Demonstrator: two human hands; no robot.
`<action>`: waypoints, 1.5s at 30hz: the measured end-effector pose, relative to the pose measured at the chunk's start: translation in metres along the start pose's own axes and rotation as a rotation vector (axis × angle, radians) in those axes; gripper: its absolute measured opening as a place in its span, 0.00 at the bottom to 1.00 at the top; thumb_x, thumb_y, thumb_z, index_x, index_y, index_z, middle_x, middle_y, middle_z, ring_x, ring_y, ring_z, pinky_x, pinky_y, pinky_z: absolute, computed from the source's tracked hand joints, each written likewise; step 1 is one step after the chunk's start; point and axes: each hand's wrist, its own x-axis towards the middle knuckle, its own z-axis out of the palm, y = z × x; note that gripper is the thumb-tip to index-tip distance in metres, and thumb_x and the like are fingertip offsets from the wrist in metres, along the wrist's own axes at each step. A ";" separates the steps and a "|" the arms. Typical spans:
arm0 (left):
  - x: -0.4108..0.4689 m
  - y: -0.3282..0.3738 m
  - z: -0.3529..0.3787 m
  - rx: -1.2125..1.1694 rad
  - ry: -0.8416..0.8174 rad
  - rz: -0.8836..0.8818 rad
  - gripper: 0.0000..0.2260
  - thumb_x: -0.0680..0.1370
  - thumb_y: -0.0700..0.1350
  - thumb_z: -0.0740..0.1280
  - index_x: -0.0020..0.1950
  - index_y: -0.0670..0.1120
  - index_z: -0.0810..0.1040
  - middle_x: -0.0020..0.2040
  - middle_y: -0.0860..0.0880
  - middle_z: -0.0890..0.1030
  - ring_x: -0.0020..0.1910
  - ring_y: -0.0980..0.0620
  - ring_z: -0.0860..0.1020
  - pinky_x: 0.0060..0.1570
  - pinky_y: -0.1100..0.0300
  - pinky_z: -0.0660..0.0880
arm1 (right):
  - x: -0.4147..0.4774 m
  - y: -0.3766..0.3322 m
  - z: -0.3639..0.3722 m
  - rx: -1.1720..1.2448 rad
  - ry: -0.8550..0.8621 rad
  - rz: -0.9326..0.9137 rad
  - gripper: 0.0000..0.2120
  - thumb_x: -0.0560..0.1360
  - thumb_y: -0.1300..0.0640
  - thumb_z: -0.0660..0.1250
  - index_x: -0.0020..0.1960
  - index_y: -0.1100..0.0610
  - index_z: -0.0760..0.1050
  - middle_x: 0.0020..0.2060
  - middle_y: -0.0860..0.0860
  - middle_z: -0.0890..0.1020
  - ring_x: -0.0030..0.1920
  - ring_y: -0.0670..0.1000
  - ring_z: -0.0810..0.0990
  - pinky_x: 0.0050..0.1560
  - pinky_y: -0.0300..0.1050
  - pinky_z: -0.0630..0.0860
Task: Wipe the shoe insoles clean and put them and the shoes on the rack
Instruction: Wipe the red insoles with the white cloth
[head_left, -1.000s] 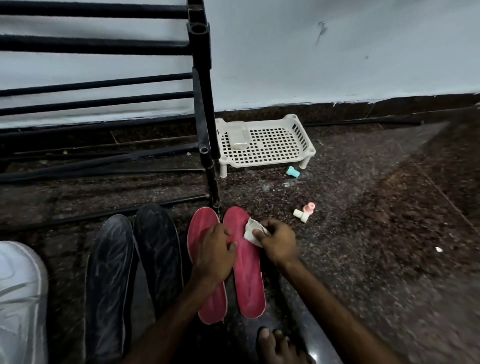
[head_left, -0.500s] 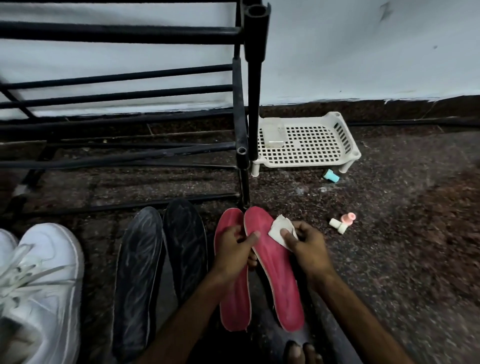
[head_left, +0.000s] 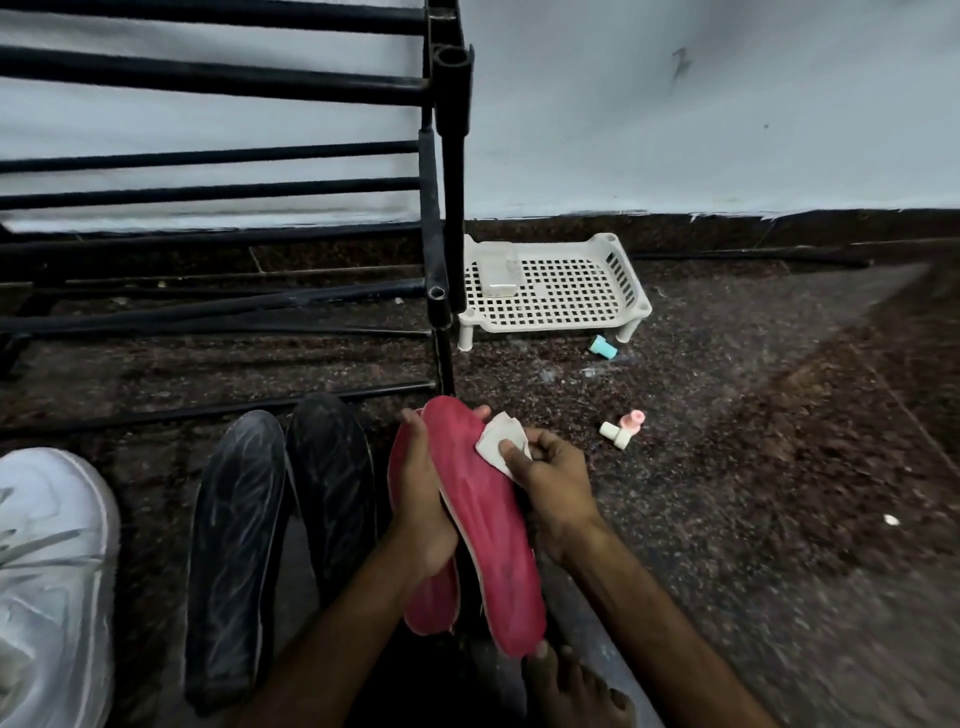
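Red insole (head_left: 483, 525): in front of the rack's corner post (head_left: 453, 208), toe end pointing at the post's foot, heel end toward the person. Held tilted, toe end up. Whether the heel touches the floor, cannot tell.

Left hand (head_left: 421, 512): cradles the insole from below on the side away from the post's right. Fingers are curled round under it, with tips showing past its far edge.

Right hand (head_left: 553, 486): on the insole's other edge. Thumb presses a small white cloth (head_left: 498, 441) flat onto the red surface near the toe, the other fingers curled behind.

Second red insole (head_left: 431, 603): flat on the floor, just left of the held one, partly under the left hand.

Two black insoles (head_left: 236, 545): side by side, further left of the post's foot, toes toward the rack's lowest bar.

White shoe (head_left: 49, 571): leftmost, well off from the post.

White slotted tray (head_left: 631, 283): just right of the post, against the wall. A small teal piece (head_left: 602, 347) lies by its front leg, and a pink-and-white piece (head_left: 623, 428) nearer the right hand.

Bare foot (head_left: 571, 691): at the held insole's heel end.
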 end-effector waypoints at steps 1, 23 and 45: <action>-0.001 -0.001 0.002 -0.020 -0.002 0.001 0.39 0.77 0.71 0.49 0.68 0.41 0.74 0.64 0.38 0.78 0.61 0.42 0.79 0.61 0.46 0.74 | -0.001 -0.003 -0.004 0.012 0.017 -0.007 0.05 0.76 0.66 0.68 0.52 0.62 0.77 0.43 0.59 0.84 0.41 0.53 0.81 0.48 0.52 0.78; 0.012 -0.026 0.000 -0.097 -0.001 -0.157 0.33 0.74 0.70 0.52 0.53 0.47 0.86 0.59 0.43 0.81 0.57 0.47 0.79 0.63 0.56 0.70 | -0.007 0.004 -0.014 -1.109 -0.080 -0.873 0.16 0.78 0.51 0.64 0.64 0.54 0.77 0.60 0.52 0.77 0.56 0.52 0.76 0.47 0.51 0.80; -0.001 -0.030 0.010 -0.112 0.026 -0.167 0.30 0.73 0.66 0.58 0.62 0.46 0.82 0.68 0.44 0.75 0.68 0.50 0.72 0.67 0.59 0.68 | -0.017 -0.001 -0.005 -0.903 -0.055 -0.910 0.08 0.75 0.64 0.69 0.52 0.56 0.82 0.48 0.50 0.81 0.49 0.49 0.78 0.49 0.43 0.75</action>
